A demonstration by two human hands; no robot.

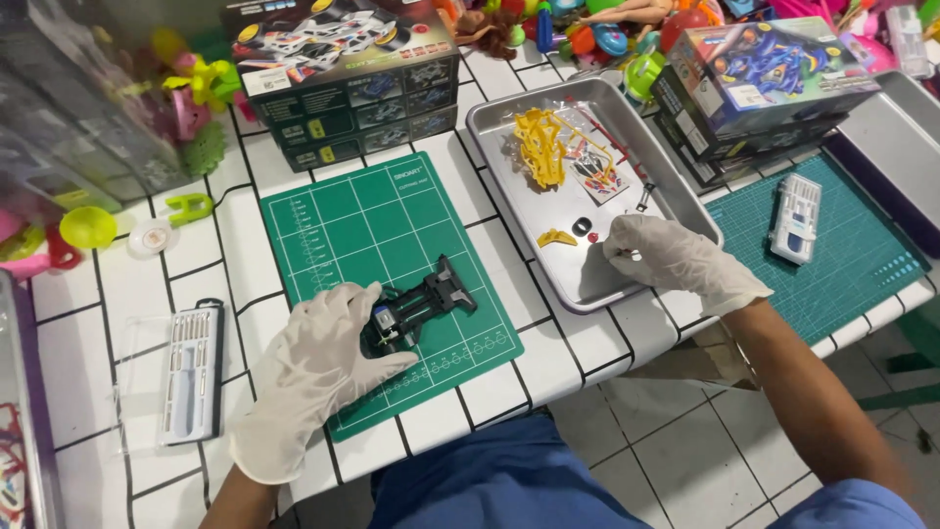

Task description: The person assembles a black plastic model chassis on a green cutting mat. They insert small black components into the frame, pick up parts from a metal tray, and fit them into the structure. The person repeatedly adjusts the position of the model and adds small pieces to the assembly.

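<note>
Left hand (313, 367): gloved, fingers loosely spread, resting on near end of black toy car chassis (423, 304), holding it down.
Chassis: flat on green cutting mat (352, 220), toward mat's near right corner, long axis slanting away to the right.
Right hand (676, 260): gloved, fingertips pressed together, pinching a small dark part, too small to identify, over near edge of metal tray (499, 127).
Tray: right of mat, at worktop's (235, 211) near edge; holds yellow parts frame (541, 147), sticker sheet (599, 176), loose yellow piece (556, 237), small red piece (592, 236).
Screwdriver set (191, 370): grey case, near left of worktop, well apart from mat.
Far edge: dark kit box (343, 83) beyond mat; blue kit box (764, 73) beyond tray.
</note>
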